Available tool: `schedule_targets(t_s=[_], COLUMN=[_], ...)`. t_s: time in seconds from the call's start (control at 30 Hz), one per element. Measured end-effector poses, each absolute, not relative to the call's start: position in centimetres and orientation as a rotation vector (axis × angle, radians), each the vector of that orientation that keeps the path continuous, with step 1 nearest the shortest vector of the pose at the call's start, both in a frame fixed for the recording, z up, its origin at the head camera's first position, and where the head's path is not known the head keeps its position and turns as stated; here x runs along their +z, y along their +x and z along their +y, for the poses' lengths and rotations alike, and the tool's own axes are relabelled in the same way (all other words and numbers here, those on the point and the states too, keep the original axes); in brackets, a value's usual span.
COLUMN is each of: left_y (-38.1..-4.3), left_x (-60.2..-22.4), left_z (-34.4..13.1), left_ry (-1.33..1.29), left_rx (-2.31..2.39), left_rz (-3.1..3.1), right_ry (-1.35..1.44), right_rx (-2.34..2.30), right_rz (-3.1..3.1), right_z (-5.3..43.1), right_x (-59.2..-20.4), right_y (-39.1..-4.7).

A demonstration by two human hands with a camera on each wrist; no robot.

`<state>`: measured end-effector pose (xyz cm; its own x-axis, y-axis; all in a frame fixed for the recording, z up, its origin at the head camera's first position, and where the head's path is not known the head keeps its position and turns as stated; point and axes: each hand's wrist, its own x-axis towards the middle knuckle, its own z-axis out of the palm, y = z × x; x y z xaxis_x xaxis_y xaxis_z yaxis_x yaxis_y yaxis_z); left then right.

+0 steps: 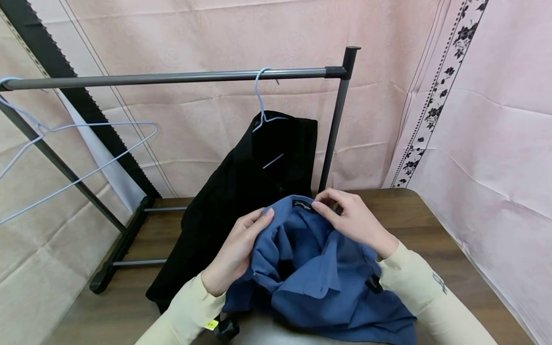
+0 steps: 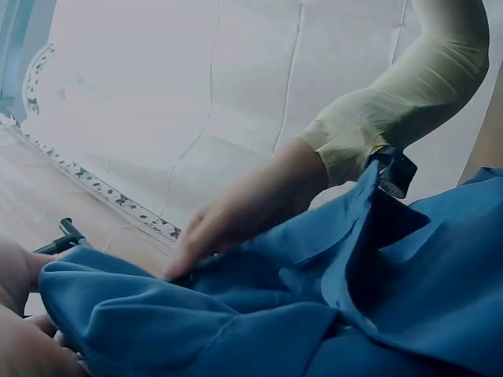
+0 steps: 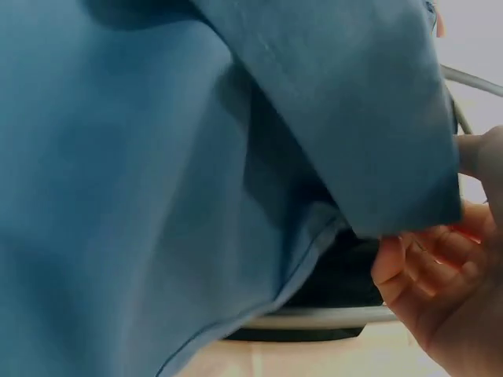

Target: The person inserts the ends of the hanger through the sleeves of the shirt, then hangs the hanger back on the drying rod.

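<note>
A blue collared shirt (image 1: pixel 310 287) is held up by its collar over the table's near side, a dark label showing inside the neck. On the collar's left side my left hand (image 1: pixel 239 244) pinches the cloth between thumb and fingers. My right hand (image 1: pixel 351 218) grips the collar's right side by the label; in the right wrist view its curled fingers (image 3: pixel 440 267) hold the collar edge. The lower shirt bunches toward my body. Just behind hangs a black garment (image 1: pixel 233 191) on a light blue hanger (image 1: pixel 260 96).
A dark metal rack's rail (image 1: pixel 185 78) crosses behind the clothes. A bare wire hanger (image 1: pixel 99 165) hangs at its left end. The rack's foot (image 1: pixel 125 249) stands on the wooden table (image 1: pixel 396 211). Pink patterned curtains (image 1: pixel 181 43) surround the back and sides.
</note>
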<state>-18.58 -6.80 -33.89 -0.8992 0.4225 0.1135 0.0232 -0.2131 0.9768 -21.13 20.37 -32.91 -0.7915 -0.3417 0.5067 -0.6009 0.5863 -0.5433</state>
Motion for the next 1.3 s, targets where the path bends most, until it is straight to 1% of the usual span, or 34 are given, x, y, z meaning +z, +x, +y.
schedule_targets(t_s=[0.33, 0.67, 0.9, 1.1, 1.3], left_y=[-19.0, -19.1, -19.3, -19.6, -19.9], left_x=[-33.8, -34.4, -34.5, -34.5, -34.8], left_z=[-6.4, -6.1, -6.3, -6.5, -6.9], left_ry=[0.449, 0.461, 0.427, 0.42, 0.491], left_rx=[2.339, 2.337, 2.364, 2.386, 2.408], left_rz=[1.858, 1.859, 1.822, 1.768, 1.647], right_ry=[0.556, 0.558, 0.785, 1.044, 1.304], right_rx=[1.016, 1.249, 1.65, 1.989, 2.533], right_rz=[-2.713, -2.796, -2.64, -2.342, -1.914], right_z=[22.5, 22.2, 22.1, 22.1, 22.7], right_x=[-34.4, -35.5, -36.6, -36.7, -36.2], right_y=[-21.2, -21.0, -20.3, -19.8, -19.5])
